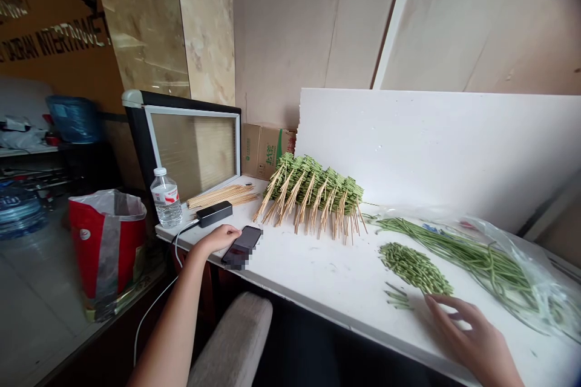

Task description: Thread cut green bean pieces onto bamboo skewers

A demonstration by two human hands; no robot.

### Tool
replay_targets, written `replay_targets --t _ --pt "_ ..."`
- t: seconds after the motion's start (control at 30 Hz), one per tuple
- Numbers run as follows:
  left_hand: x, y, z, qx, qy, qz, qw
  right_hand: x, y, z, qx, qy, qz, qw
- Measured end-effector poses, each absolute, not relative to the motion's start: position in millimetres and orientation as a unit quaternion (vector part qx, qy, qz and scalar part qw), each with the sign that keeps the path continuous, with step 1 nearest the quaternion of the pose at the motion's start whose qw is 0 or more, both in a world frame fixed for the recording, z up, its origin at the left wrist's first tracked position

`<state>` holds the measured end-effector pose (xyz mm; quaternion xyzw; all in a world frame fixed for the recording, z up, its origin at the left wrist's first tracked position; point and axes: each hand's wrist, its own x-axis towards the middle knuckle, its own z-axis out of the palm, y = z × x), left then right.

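Observation:
My left hand [221,238] is closed, fingertips together beside the upper left edge of a dark phone [247,242] lying on the white table [313,278]; anything between them is hidden. At the lower right, my right hand [472,329] is open over the table, its fingertips at the near edge of a pile of short cut green stalks [415,267]. A few loose cut pieces [398,298] lie left of it. Long green stalks [476,257] stretch behind the pile, partly under clear plastic. At the back middle, wooden skewers threaded with green pieces [313,187] are stacked in bunches.
Bare skewers [222,196], a black box with a cable [215,213] and a water bottle [166,198] occupy the table's left end. A framed panel [195,148] and cardboard box [263,148] stand behind. A red bag [106,248] is on the floor; a grey armrest [236,338] is below.

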<state>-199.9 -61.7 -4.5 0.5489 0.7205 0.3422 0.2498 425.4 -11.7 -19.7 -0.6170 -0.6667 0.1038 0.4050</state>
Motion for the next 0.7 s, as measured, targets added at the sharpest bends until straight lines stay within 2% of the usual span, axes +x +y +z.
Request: replay_targets --t 0.3,0.7 --pt "-195.3 -47.9 -21.5 0.524 0.760 0.346 0.170 425.5 -12.5 -18.4 -0.614 -0.667 0.108 0.408" --pt "-200.2 -38.3 -17.7 0.497 0.780 0.338 0.175 423.3 -12.1 -16.7 -0.618 -0.661 0.122 0.408"
